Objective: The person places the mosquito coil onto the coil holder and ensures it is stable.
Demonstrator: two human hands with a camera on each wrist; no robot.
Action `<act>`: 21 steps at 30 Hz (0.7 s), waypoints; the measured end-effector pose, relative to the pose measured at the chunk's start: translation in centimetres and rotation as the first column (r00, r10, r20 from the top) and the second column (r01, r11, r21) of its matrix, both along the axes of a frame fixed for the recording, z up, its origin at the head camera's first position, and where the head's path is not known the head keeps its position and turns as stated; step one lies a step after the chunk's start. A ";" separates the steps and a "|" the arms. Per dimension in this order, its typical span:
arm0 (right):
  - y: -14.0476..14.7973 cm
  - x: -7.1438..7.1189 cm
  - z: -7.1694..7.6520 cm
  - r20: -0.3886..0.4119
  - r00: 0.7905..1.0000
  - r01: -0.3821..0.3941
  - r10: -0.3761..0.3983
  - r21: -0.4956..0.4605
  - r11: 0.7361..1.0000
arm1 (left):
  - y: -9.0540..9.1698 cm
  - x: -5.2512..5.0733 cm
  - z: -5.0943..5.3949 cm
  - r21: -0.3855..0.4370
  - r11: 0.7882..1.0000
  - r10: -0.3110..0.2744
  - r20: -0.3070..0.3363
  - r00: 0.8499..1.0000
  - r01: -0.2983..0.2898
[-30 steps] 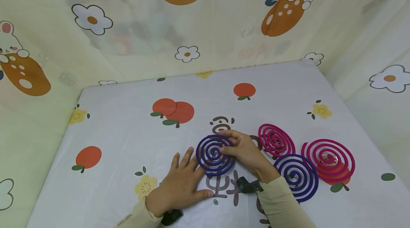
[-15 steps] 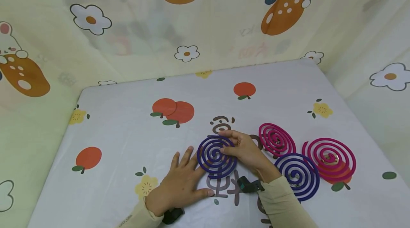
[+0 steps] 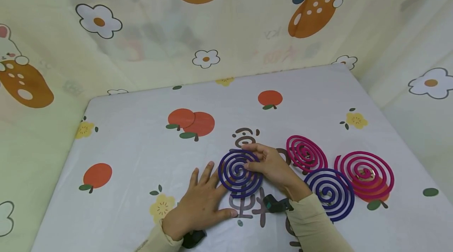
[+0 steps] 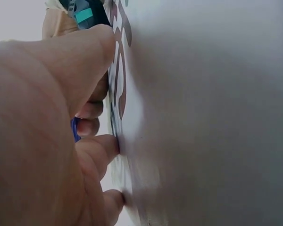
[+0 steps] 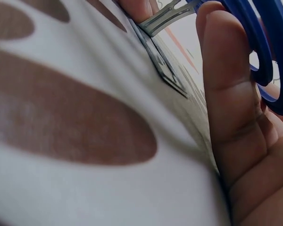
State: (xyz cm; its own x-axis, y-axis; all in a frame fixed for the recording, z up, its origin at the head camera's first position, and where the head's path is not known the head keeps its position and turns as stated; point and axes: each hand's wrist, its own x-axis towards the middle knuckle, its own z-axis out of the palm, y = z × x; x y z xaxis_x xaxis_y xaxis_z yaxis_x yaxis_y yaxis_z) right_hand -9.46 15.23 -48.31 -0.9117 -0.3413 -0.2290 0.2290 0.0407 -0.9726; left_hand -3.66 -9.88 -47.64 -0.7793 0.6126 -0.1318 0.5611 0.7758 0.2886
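A blue mosquito coil is raised off the table in front of me, its spiral facing the head camera. My right hand pinches it, thumb on the top face; in the right wrist view the blue coil rises past the fingers. Under it, a thin metal stand slants up from a flat base plate on the tabletop. My left hand lies palm down with fingers spread, some fingertips hidden beneath the coil. One fingertip rests by the stand's foot. Whether stand and coil are joined is hidden.
To the right are two pink mosquito coils and another blue coil, with bits of metal showing under them. The right forearm passes close to that blue coil. A printed curtain rises behind the white patterned tablecloth.
The held blue coil has shifted very slightly toward the person. Both hands keep almost the same place and pose.
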 end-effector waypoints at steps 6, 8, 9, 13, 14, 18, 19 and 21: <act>0.0 0.1 -0.1 0.011 1.000 -0.016 0.017 -0.016 1.000 | 0.0 0.0 0.0 -0.006 1.000 -0.005 0.007 1.000 0.005; 0.0 0.1 -0.2 0.009 1.000 -0.020 0.020 -0.016 1.000 | 0.0 0.0 0.0 -0.009 1.000 -0.008 0.007 1.000 0.008; 0.0 0.1 -0.2 0.009 1.000 -0.021 0.021 -0.015 1.000 | 0.0 0.0 -0.1 -0.011 1.000 -0.008 0.006 1.000 0.009; -0.2 0.0 -0.3 0.009 1.000 -0.007 0.007 -0.012 1.000 | 0.0 0.1 -0.1 -0.015 1.000 -0.010 0.004 1.000 0.010; -0.2 0.0 -0.3 0.007 1.000 -0.001 0.001 -0.009 1.000 | 0.0 0.1 -0.1 -0.016 1.000 -0.009 0.003 1.000 0.009; -0.4 -0.1 -0.2 0.001 1.000 0.018 -0.018 -0.001 1.000 | 0.0 0.1 -0.1 -0.017 1.000 -0.006 0.000 1.000 0.006; -0.5 -0.1 -0.2 0.001 1.000 0.018 -0.018 -0.003 1.000 | -0.1 0.1 -0.1 -0.018 1.000 -0.006 -0.002 1.000 0.006; -0.6 -0.2 -0.2 -0.003 1.000 0.021 -0.021 0.000 1.000 | -0.1 0.1 -0.2 -0.017 1.000 -0.005 -0.002 1.000 0.005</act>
